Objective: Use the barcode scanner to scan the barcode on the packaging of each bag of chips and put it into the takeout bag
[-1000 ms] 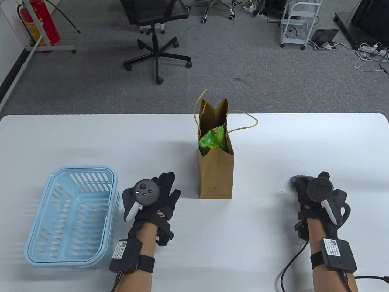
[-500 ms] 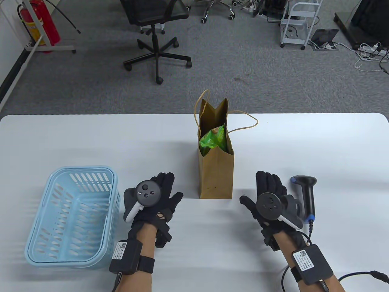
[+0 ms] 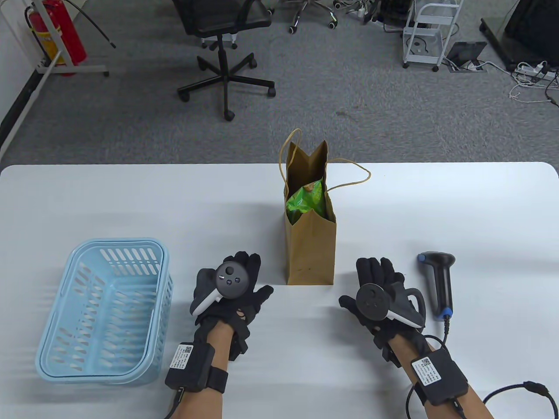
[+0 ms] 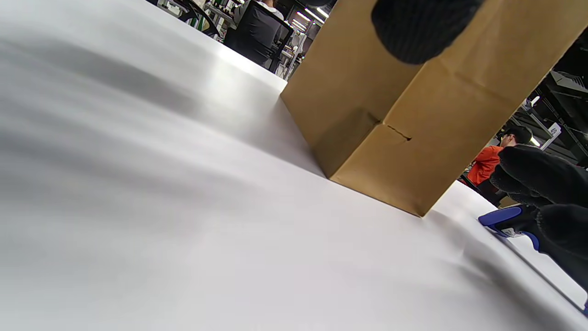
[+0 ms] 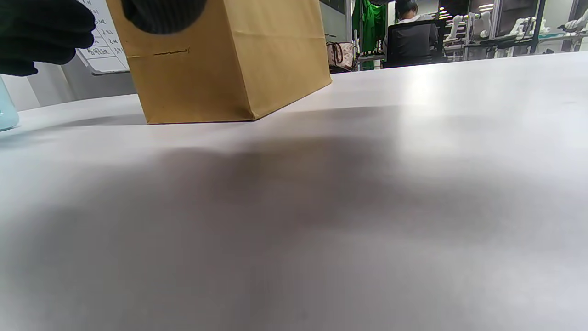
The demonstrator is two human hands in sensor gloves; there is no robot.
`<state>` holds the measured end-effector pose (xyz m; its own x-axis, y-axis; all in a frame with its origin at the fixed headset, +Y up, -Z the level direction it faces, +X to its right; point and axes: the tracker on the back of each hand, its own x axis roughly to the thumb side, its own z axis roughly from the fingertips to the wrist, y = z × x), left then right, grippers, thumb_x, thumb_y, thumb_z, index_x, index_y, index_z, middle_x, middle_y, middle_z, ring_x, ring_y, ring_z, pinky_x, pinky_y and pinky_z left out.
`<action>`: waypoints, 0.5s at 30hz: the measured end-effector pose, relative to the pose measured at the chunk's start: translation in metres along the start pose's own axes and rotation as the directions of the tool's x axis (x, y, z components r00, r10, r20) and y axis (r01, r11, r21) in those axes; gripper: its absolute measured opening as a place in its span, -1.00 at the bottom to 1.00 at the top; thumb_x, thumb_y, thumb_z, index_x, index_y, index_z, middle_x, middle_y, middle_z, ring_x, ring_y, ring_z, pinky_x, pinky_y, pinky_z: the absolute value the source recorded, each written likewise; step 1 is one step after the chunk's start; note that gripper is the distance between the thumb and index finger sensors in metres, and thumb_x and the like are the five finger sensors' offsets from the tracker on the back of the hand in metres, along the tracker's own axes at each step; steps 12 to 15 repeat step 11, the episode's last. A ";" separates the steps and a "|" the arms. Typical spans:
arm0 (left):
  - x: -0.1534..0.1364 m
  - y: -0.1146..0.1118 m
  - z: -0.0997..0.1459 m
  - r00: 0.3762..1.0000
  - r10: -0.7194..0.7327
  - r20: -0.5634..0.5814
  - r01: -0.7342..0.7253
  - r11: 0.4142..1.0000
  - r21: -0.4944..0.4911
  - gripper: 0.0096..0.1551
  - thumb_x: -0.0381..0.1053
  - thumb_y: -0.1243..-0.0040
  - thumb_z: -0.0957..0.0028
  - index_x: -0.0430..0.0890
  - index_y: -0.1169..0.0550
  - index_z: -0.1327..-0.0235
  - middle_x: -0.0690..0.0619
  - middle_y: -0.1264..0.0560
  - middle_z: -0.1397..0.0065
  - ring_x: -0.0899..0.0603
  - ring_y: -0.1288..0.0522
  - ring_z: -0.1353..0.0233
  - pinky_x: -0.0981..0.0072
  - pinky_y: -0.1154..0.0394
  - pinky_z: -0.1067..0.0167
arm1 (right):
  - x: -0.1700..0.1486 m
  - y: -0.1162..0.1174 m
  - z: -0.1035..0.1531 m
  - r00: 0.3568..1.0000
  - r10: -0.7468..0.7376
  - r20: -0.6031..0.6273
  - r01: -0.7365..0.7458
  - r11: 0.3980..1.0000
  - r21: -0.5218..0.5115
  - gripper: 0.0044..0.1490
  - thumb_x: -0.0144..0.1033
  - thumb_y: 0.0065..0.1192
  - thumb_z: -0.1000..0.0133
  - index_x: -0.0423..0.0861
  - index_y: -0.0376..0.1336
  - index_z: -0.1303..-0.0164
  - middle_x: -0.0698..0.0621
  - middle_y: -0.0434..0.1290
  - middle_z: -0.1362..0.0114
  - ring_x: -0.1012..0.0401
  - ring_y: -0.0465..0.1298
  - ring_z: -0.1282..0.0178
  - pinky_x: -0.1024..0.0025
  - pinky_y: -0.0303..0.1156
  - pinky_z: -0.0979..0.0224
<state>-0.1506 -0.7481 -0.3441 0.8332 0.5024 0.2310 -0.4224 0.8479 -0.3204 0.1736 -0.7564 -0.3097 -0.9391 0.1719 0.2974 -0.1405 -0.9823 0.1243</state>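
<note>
A brown paper takeout bag (image 3: 311, 251) stands upright mid-table with a green bag of chips (image 3: 304, 200) showing in its open top. The black barcode scanner (image 3: 440, 281) lies on the table right of the bag, its cable trailing toward me. My left hand (image 3: 244, 279) rests flat and empty just left of the bag's base. My right hand (image 3: 376, 276) lies flat between the bag and the scanner, holding nothing. In the left wrist view the takeout bag (image 4: 404, 110) fills the top right. The takeout bag (image 5: 220, 59) sits at the upper left of the right wrist view.
An empty light blue plastic basket (image 3: 65, 345) sits at the front left of the white table (image 3: 458, 205). Beyond the far table edge are an office chair (image 3: 222, 39), a red fire extinguisher (image 3: 65, 30) and a white cart (image 3: 430, 30).
My right hand let go of the scanner, which now lies on the table, and moved left toward the bag. My left hand shifted right, closer to the bag.
</note>
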 end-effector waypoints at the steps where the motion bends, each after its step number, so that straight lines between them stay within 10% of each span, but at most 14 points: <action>1: -0.001 -0.001 0.000 1.000 -0.001 -0.004 0.001 1.000 -0.006 0.02 0.21 -0.03 -0.20 -0.22 0.07 -0.73 -0.35 0.26 -0.67 -0.59 0.29 -0.57 -0.56 0.20 -0.31 | 0.000 0.000 0.000 1.000 -0.003 0.000 0.003 1.000 0.000 0.29 0.17 -0.10 -0.26 -0.56 -0.41 -0.68 -0.66 -0.20 -0.69 -0.68 -0.16 -0.59 -0.70 -0.10 -0.41; 15: -0.008 -0.002 -0.001 0.999 -0.008 -0.037 0.008 1.000 -0.016 0.02 0.20 -0.03 -0.20 -0.22 0.08 -0.72 -0.35 0.25 -0.67 -0.59 0.28 -0.57 -0.56 0.21 -0.31 | -0.007 -0.003 -0.003 0.999 -0.036 -0.031 0.036 0.999 -0.004 0.27 0.15 -0.09 -0.27 -0.55 -0.38 -0.69 -0.65 -0.17 -0.69 -0.67 -0.16 -0.60 -0.69 -0.09 -0.42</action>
